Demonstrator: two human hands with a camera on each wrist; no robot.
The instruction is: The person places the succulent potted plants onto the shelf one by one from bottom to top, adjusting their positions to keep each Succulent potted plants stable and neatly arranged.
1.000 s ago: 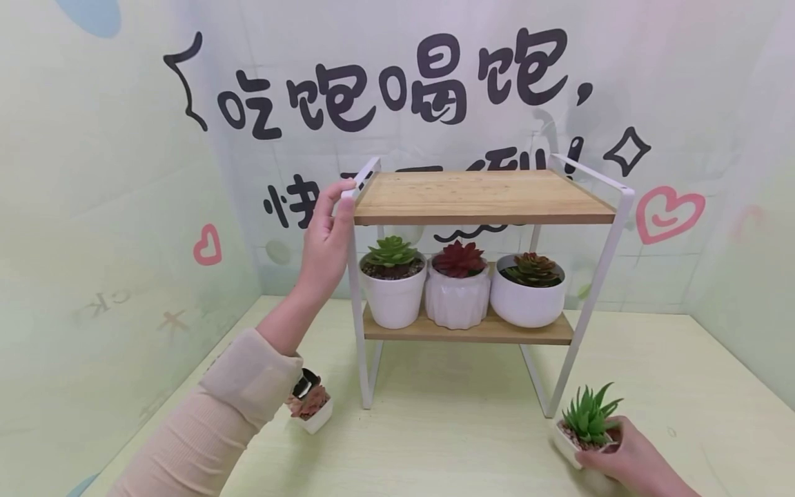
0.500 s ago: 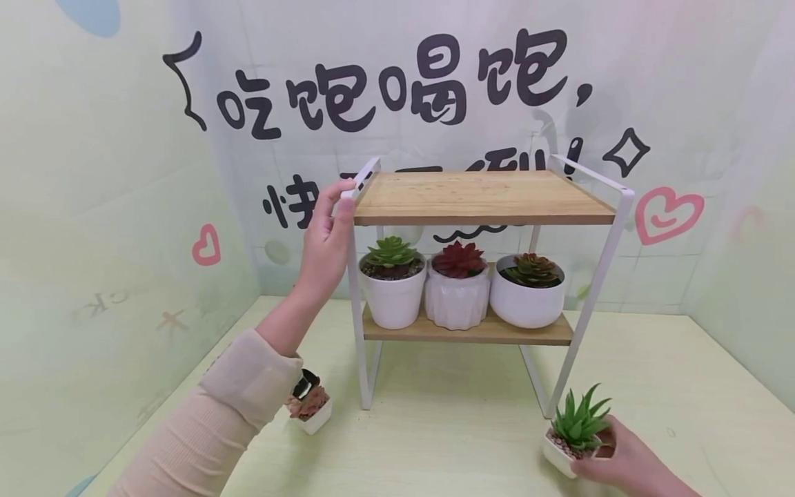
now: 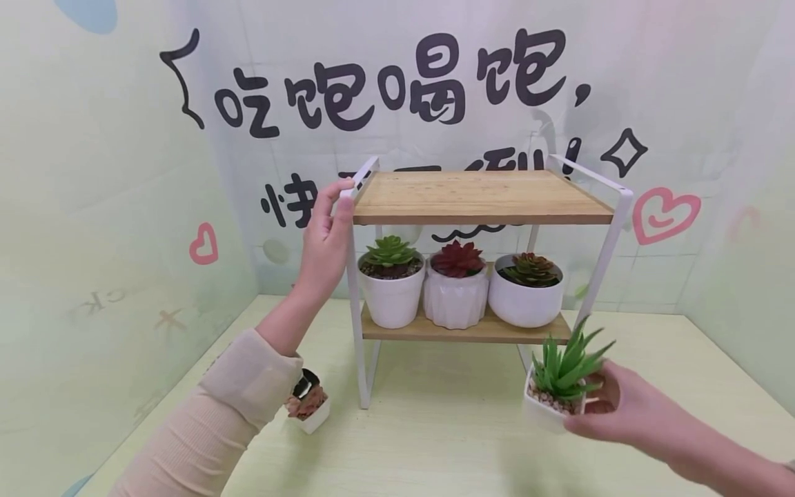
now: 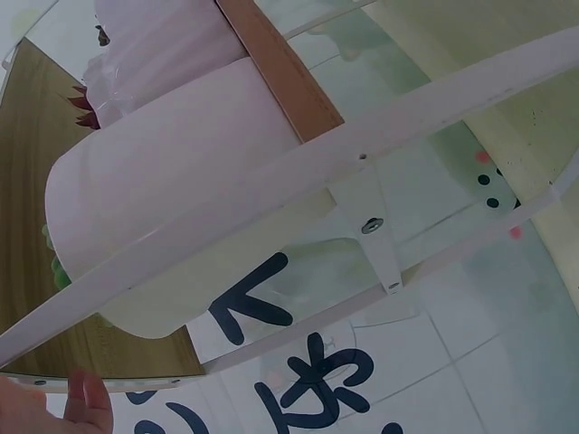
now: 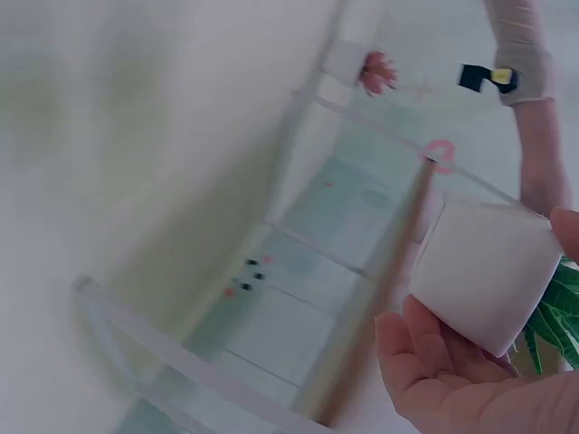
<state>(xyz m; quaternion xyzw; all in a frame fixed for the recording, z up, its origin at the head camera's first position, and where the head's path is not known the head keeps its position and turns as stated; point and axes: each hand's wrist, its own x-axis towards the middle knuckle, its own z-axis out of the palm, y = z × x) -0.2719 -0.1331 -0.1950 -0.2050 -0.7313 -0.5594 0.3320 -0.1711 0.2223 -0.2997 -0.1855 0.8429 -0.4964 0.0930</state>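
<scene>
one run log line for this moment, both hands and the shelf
left hand: grips shelf at upper left corner | right hand: holds spiky green potted plant above table | lower board: three potted succulents

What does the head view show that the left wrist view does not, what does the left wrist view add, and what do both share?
Only the head view: the right hand holding a potted spiky green plant, and a pinkish plant on the table.

Only the left wrist view: a metal bolt on the rack's frame.

Both: the rack, the left hand at its upper corner, and the red plant, just leaf tips in the wrist view.
</scene>
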